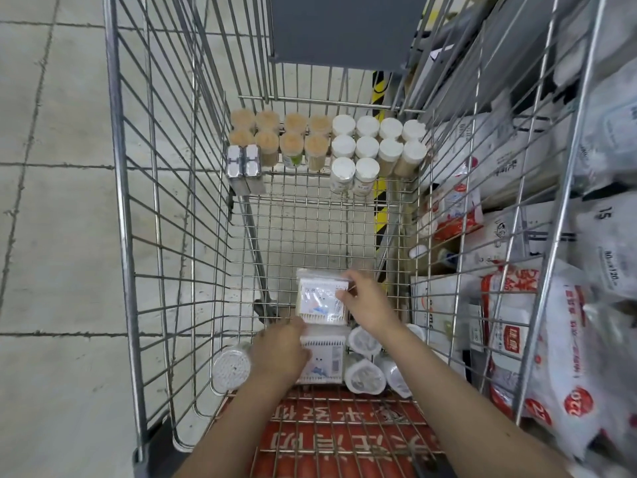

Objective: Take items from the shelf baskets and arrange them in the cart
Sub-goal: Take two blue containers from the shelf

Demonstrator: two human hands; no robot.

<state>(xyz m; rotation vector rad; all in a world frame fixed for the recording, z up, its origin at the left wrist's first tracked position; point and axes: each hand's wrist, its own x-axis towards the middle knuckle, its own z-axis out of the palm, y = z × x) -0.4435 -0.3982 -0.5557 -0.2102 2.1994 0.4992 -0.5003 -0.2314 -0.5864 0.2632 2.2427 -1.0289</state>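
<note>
I look down into a wire shopping cart [120,201]. Both hands are on a clear box of cotton swabs [320,303] near the cart's near end. My right hand [367,298] pinches its right edge. My left hand [281,350] grips its lower left corner and partly covers a second swab box [325,360] lying just below. Round plastic tubs [363,374] lie to the right of that box, and one round swab container [231,367] lies to the left. At the far end stand rows of toothpick jars [272,136], white-lidded jars [367,146] and two silvery boxes [243,167].
To the right, outside the cart wall, are shelf baskets [551,263] with white and red packaged goods [510,326]. A red child-seat flap [344,432] lies at the cart's near end. Grey tiled floor [51,201] runs along the left. The cart's middle floor [310,229] holds nothing.
</note>
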